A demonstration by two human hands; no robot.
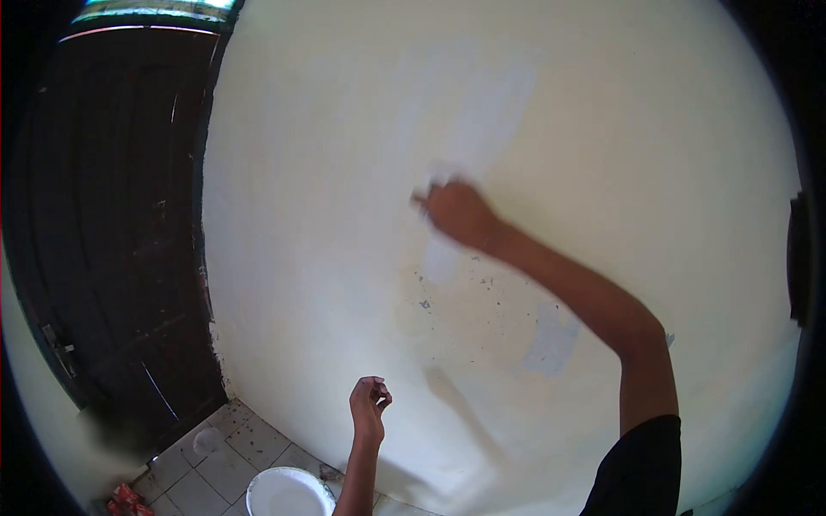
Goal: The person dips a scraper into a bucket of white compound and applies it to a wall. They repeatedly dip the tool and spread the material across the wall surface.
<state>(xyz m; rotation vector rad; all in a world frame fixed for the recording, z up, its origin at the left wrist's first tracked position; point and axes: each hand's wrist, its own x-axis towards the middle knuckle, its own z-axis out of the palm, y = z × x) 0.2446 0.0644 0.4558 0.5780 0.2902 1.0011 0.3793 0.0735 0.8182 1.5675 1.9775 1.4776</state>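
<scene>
My right hand [460, 213] is raised against the cream wall [327, 215], its fingers closed and smeared by motion. A pale blur shows at the fingertips, but what the hand grips cannot be made out. Light grey-white smeared patches [495, 112] lie on the wall above and just below this hand. Lower down, my left hand [368, 408] hangs in front of the wall, fingers loosely curled with a gap beside the thumb and nothing visible in it. Dark chipped spots [424, 304] and a squarish grey patch [552, 340] mark the wall under my right forearm.
A dark wooden door [112, 215] stands on the left. On the tiled floor [196, 497] are a white basin [288, 494], a small pale round object [206, 441] and something red and crumpled [129, 500]. A dark object [798, 258] juts in at the right edge.
</scene>
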